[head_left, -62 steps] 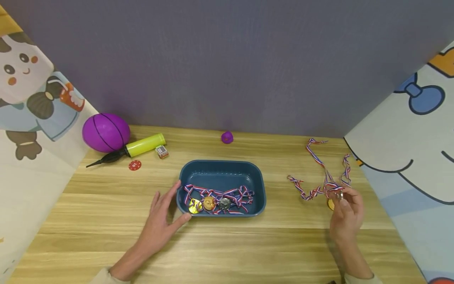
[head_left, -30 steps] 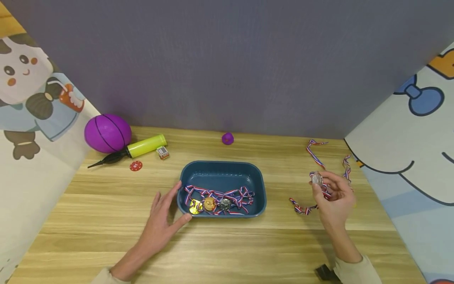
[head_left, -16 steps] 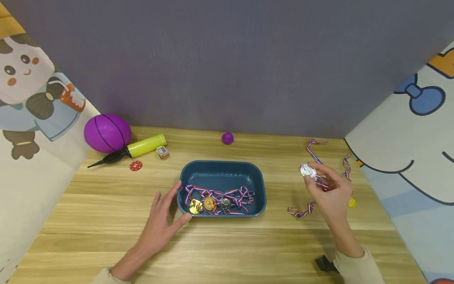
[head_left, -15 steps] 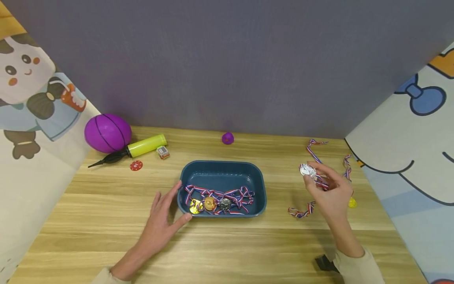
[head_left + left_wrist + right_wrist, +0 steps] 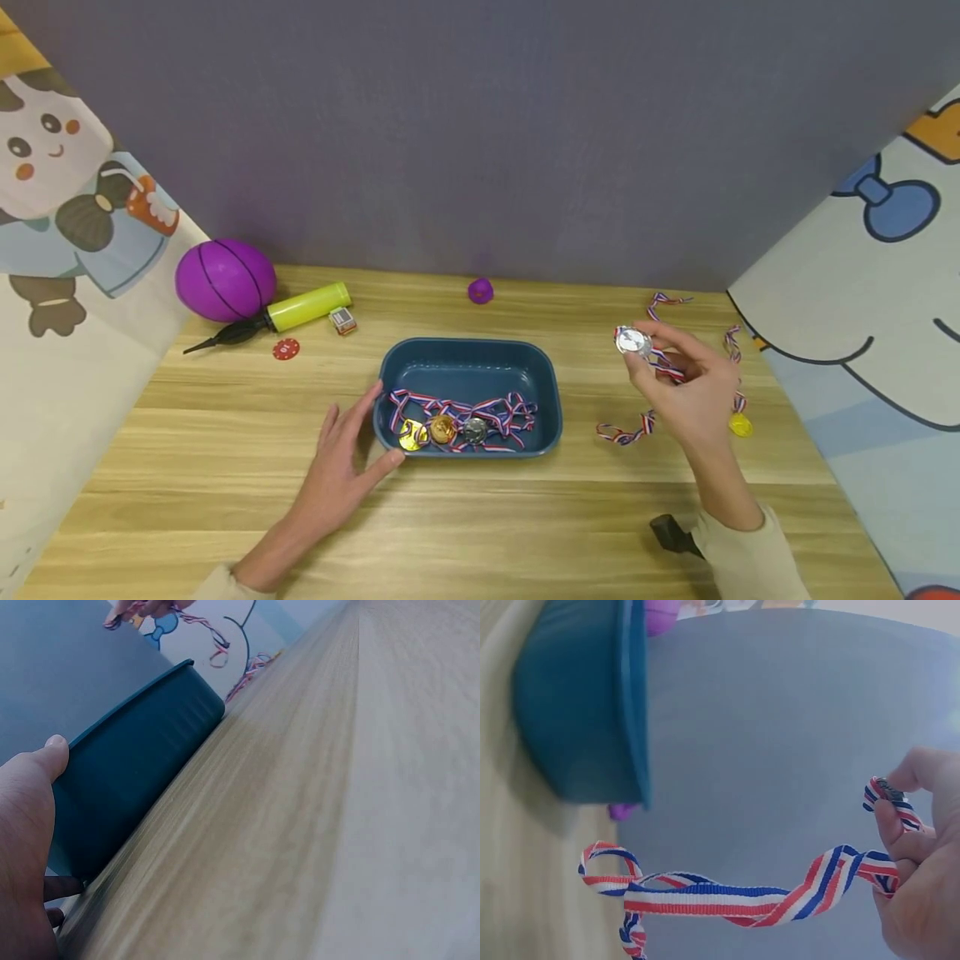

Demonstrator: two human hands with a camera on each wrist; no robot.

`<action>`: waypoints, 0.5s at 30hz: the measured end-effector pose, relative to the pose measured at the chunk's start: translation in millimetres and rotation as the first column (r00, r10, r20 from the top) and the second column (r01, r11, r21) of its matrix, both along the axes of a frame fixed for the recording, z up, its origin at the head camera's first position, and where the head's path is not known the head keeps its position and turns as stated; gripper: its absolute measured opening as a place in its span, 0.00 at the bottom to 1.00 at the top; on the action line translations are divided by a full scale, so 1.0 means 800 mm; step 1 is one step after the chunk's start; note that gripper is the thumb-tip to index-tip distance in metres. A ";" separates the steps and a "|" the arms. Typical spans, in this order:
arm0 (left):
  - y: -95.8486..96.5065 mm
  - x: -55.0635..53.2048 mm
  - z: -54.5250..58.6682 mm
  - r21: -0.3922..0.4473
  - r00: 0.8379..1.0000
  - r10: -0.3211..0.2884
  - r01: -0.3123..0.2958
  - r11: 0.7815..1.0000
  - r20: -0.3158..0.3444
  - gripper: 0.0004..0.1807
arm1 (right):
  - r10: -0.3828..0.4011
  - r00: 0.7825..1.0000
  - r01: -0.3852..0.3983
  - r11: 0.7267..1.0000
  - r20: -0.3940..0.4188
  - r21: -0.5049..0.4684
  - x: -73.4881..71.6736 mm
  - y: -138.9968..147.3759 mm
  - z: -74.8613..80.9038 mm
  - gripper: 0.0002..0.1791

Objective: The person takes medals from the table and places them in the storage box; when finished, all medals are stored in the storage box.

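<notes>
My right hand pinches a silver medal between thumb and fingers, above the table to the right of the bin. Its striped ribbon runs through the hand and hangs down in a loop in the right wrist view. My left hand touches the left end of the dark blue bin, fingers spread, thumb at the near corner. Inside the bin lie a bright gold medal, a bronze-gold medal and a dark silver medal with tangled ribbons. Another gold medal lies on the table at right.
A purple ball, a yellow hand pump, a small box and a red chip lie at back left. A small purple object sits behind the bin. A grey wall closes the back.
My right hand has lifted the silver medal off the table and moved it left and away from me, its ribbon pulling free of the gold medal's. My left hand stays at the bin.
</notes>
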State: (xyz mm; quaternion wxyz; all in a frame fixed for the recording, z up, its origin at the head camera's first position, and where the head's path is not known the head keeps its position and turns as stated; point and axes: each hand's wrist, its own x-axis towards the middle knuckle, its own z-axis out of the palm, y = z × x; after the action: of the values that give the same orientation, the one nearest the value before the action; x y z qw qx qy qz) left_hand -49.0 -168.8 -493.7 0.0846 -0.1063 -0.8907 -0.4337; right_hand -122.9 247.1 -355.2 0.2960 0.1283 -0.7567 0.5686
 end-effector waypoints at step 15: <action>0.001 0.001 0.000 0.002 1.000 0.001 -0.001 1.000 -0.002 0.53 | 0.209 0.968 -0.228 0.963 -0.137 -0.145 0.003 -0.063 0.044 0.16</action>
State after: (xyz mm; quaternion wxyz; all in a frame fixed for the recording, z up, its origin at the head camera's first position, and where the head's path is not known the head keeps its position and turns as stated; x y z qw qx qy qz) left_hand -48.4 -168.4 -493.9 0.0857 -0.1060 -0.8904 -0.4344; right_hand -120.5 196.8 -319.9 0.2858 0.2211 -0.6708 0.6477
